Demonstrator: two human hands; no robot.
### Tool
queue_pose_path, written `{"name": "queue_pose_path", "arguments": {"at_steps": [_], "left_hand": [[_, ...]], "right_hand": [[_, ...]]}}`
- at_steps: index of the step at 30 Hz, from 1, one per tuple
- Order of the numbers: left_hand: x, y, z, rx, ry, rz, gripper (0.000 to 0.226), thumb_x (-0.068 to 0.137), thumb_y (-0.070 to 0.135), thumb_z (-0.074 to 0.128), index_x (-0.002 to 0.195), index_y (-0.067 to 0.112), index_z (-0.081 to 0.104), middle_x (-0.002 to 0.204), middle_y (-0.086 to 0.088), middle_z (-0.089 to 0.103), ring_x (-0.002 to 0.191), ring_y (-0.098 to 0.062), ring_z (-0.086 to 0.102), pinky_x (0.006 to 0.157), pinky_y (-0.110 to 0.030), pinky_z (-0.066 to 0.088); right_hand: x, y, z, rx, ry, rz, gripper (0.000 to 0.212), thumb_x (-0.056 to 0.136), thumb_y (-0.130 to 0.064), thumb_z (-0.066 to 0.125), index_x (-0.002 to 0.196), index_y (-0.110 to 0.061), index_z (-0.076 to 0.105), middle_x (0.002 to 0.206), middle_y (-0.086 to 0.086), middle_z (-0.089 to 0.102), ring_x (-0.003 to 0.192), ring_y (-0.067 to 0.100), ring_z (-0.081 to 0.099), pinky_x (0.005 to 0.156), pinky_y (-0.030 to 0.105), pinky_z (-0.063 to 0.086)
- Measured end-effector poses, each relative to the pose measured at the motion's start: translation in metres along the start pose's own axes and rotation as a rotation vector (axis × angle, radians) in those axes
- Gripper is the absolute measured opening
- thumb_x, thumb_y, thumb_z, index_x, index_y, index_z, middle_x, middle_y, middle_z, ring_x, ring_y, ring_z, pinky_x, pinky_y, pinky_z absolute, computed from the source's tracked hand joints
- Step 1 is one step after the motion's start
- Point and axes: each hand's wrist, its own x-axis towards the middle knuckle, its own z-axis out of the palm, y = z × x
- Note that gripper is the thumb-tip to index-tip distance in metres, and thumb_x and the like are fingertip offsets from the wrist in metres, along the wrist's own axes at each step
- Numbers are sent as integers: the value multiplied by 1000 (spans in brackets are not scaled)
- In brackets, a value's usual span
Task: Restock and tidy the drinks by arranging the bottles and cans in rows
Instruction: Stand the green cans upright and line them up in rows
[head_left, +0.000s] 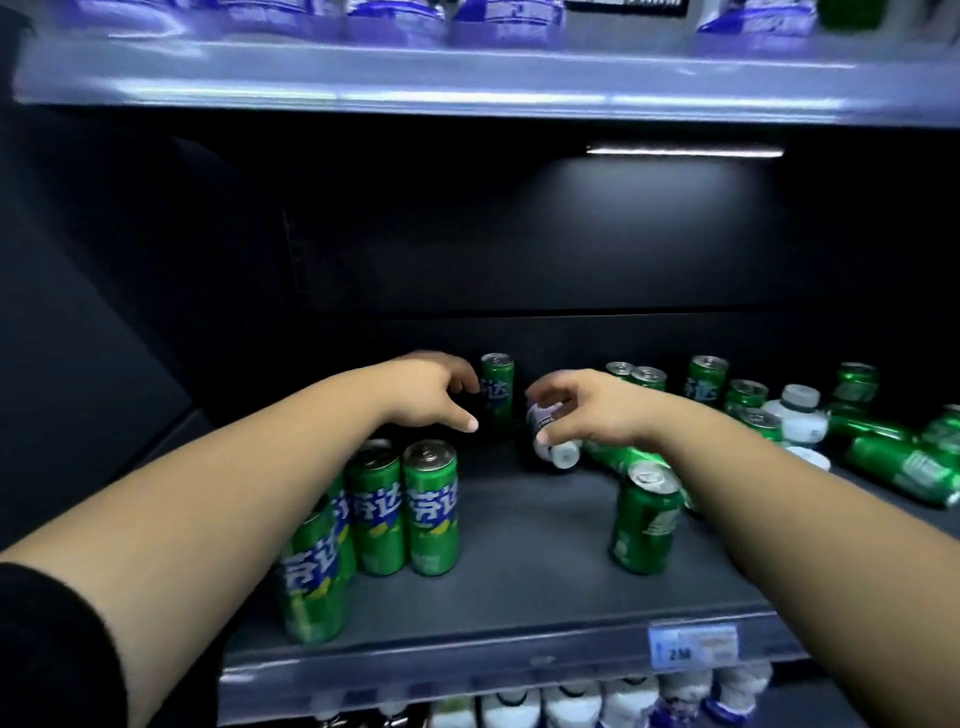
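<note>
One white-capped bottle (563, 453) tilting beside upright green can (497, 391) | right hand (592, 410) gripping it | left hand (434, 391) hovering slack, empty

L sleeve (52, 649): black, plain, soft matte fabric w/ slightly fuzzy surface; only the lower part shows, at frame's bottom-left corner; hem sits high up the arm, curved edge, no print seen.
L forearm (234, 483): bare from sleeve hem to wrist; smooth.
L hand (431, 389): bare; thumbnail short, rounded; other fingers blurred, detail can't be told.
R forearm (779, 493): bare from wrist to frame edge at right; smooth.
R hand (587, 410): bare; short trimmed nail shows on one fingertip; rest soft w/ blur.
Both arms: look broader toward cam, wide-angle view.
</note>
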Motion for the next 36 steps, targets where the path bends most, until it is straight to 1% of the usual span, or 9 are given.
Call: {"name": "queue_pose_path", "arguments": {"at_steps": [5,10,17,20,21,23,25,32,36], "left_hand": [[60,19,9,-59,11,-29,55,76,40,81,126,25,60,120,4,64,108,-16,62,99,-33,48],[117,17,28,-49,49,-51,61,68,31,87,123,24,61,119,-1,67,100,-17,64,93,-32,52],[165,6,38,50,53,-135,92,65,28,89,145,17,45,141,-5,52,124,-21,54,104,-29,43],[179,0,43,55,38,-196,94,66,28,88,148,18,42,146,-4,49,130,-21,51,108,-29,41],[181,-2,45,34,31,-213,92,68,24,88,147,18,43,146,-3,51,129,-20,52,107,-28,41],[185,-4,50,14,34,-233,84,69,18,86,144,19,48,141,-2,56,124,-18,56,102,-25,43],[186,-4,52,21,67,-239,76,68,15,87,136,19,55,132,-3,62,116,-18,60,98,-25,46],[171,15,43,47,115,-148,66,63,18,89,123,18,63,119,-2,65,105,-19,61,91,-29,49],[145,33,15,-55,168,-103,63,62,18,91,119,20,65,109,-2,69,94,-18,65,86,-29,52]], "right_hand": [[4,52,-64,-73,109,84,57,78,-7,81,130,-14,59,125,8,65,102,9,61,92,29,51],[28,98,-120,-361,94,111,59,72,-21,84,127,-24,62,121,-6,64,111,12,60,90,23,44],[59,137,-147,-598,-29,102,72,69,-23,84,135,-30,56,115,-4,65,94,15,63,80,27,53],[66,144,-147,-585,-99,81,74,74,-17,82,140,-27,51,117,-15,57,97,7,57,69,7,44],[68,145,-145,-581,-113,68,75,74,-15,81,142,-26,49,126,-16,56,105,7,57,76,6,45],[75,150,-143,-580,-130,43,75,73,-15,80,140,-24,49,140,-4,57,118,17,59,98,30,50],[79,153,-140,-602,-138,34,75,72,-19,80,139,-29,48,139,0,58,118,22,60,99,41,51],[75,139,-147,-536,-35,-56,66,73,-13,83,133,-25,59,124,-3,64,111,16,61,90,23,46],[61,102,-159,-392,92,-160,65,68,-8,85,125,-27,61,117,-2,67,103,16,63,93,33,52]]}}
